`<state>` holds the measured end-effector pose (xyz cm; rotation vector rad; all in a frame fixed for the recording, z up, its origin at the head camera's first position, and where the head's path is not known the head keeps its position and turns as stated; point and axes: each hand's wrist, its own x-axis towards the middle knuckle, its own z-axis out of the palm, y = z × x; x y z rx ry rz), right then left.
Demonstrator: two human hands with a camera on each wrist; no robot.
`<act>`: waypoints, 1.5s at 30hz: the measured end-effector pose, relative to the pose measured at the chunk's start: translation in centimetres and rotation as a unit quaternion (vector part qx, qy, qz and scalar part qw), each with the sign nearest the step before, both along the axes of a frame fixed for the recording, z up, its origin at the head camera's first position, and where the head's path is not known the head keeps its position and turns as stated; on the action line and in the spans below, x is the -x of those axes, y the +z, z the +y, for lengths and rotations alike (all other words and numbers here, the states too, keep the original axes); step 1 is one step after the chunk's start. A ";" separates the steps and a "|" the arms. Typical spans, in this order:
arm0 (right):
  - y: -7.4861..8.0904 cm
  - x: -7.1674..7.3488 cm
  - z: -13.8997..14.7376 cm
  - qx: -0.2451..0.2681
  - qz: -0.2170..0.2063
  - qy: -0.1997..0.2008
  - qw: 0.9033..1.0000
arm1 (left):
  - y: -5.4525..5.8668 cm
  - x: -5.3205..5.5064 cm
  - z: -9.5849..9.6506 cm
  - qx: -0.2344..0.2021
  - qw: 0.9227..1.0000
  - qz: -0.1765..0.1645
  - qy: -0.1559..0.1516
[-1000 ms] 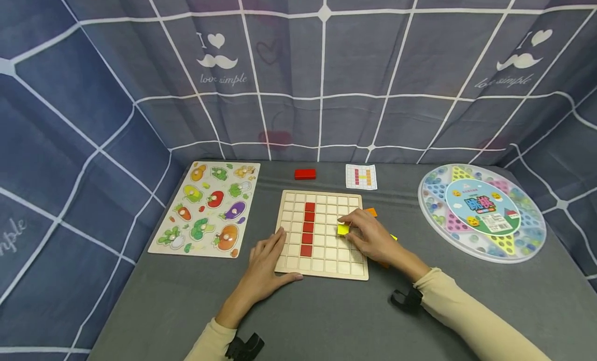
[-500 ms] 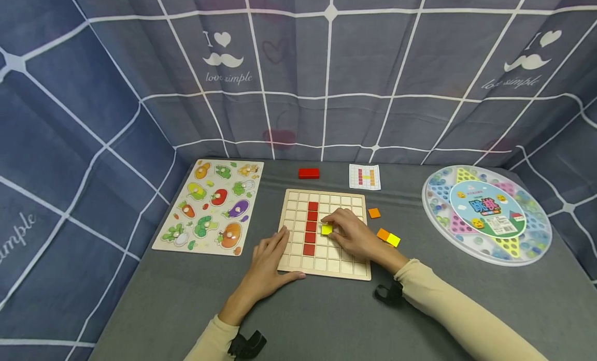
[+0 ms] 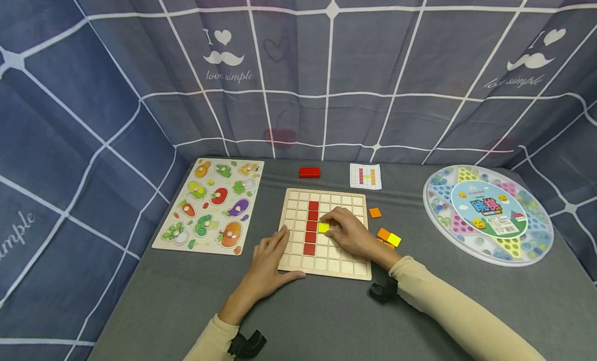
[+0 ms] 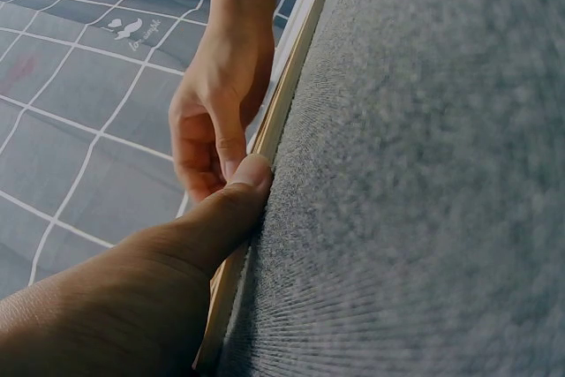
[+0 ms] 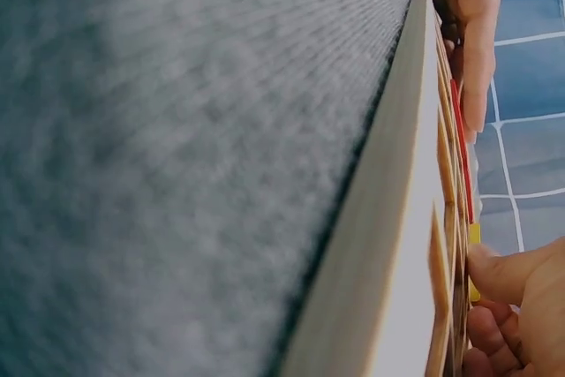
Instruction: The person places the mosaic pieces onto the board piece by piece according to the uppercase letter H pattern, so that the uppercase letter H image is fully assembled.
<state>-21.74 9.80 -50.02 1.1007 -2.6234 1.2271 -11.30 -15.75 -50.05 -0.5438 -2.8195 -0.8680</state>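
- Head view: the right hand (image 3: 351,234) is pinching a yellow tile (image 3: 323,228) on the board (image 3: 322,266); having travelled left, the yellow tile is now lying just beside the red column (image 3: 310,237), apparently bringing a second colour into the layout. The left hand (image 3: 267,268) is resting at the board's left edge, fingers extended, grasping nothing.
- Left wrist view: the left hand is touching the board's edge; the yellow tile is not showing.
- Right wrist view: the right hand's thumb is touching the yellow tile.
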 end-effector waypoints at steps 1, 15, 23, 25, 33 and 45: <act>0.0 0.0 0.0 0.006 -0.005 0.000 1.000 | 0.1 0.0 0.0 0.000 1.000 -0.002 0.001; -0.2 0.4 0.1 0.019 -0.081 0.011 0.996 | 0.1 -0.2 0.0 0.003 1.000 -0.006 0.005; -0.2 0.6 0.2 0.017 -0.092 0.022 0.995 | 0.0 -0.2 0.0 0.011 1.000 0.014 0.000; -0.2 0.6 0.2 0.017 -0.093 0.022 0.995 | 0.0 -0.1 0.0 0.010 1.000 0.012 0.000; -0.2 0.5 0.3 0.018 -0.091 0.021 0.995 | 0.0 -0.1 0.0 0.008 1.000 0.002 0.000; -0.1 0.6 0.2 0.017 -0.090 0.022 0.996 | 0.2 -0.1 0.2 0.011 1.000 -0.005 0.006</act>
